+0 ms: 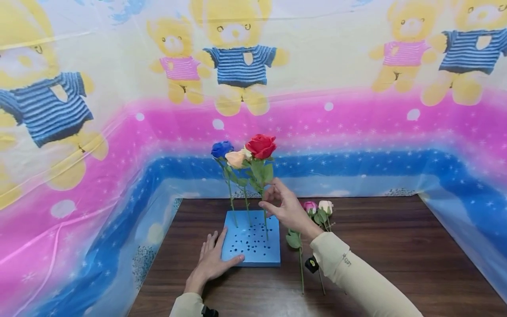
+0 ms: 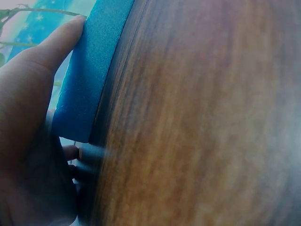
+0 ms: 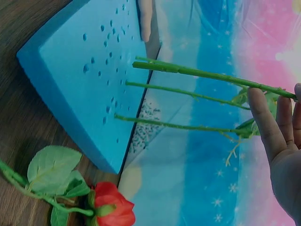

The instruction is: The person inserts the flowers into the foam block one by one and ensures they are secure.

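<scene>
The left hand (image 1: 214,259) lies with fingers extended along the left side of a blue block (image 1: 250,260), thumb on its top near the front edge, gripping nothing closed; the right hand (image 1: 283,204), beyond it, pinches the stem of a red rose (image 1: 260,146) between thumb and fingers. The rose stands nearly upright over the block's right half, bloom highest, its bare lower end pointing down at the holed top and not in any hole. The right hand is the nearer to this stem; the left is lower and to the left. Behind the red rose, a blue rose (image 1: 222,149) and a peach rose (image 1: 235,159) stand in the block. A pink rose (image 1: 310,207) lies to the right on the dark wood-grain table (image 1: 380,246). A bear-printed backdrop (image 1: 301,123) surrounds the far side.
</scene>
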A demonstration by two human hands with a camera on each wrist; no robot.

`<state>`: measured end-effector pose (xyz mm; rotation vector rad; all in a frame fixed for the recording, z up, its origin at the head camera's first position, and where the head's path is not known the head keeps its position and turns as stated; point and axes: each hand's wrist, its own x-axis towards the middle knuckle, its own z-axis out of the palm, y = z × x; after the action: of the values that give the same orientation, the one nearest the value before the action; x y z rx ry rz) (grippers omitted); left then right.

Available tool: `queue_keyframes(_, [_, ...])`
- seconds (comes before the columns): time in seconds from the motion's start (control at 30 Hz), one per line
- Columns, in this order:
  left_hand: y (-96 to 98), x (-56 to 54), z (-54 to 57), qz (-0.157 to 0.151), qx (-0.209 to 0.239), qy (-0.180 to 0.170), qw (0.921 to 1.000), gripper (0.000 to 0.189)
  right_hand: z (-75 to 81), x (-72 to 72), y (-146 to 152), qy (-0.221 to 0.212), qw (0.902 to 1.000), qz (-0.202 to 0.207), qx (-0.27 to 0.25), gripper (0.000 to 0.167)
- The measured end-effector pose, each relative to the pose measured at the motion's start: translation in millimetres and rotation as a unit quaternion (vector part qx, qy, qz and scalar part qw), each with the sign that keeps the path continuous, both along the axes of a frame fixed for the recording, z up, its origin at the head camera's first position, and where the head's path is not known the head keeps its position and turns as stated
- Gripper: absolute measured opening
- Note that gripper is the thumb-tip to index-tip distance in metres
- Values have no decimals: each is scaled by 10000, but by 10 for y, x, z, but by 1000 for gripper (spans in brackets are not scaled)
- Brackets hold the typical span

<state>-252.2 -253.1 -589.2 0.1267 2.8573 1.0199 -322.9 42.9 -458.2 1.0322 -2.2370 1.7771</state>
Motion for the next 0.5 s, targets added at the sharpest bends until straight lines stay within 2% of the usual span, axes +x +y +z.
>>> queue_keyframes(0.13, [-11,3,0,12,-25,-19,10000,118,3,16,-78,-106,9999,3,47,41])
queue_keyframes(0.33, [-16,-7,4,-13,-54,-47,10000,118,52,30,-165,-128,9998,12,125,28])
queue_keyframes(0.5, [-21,-8,3,-62,-59,-23,10000,117,65,21,-238,-127,9999,27,107,33])
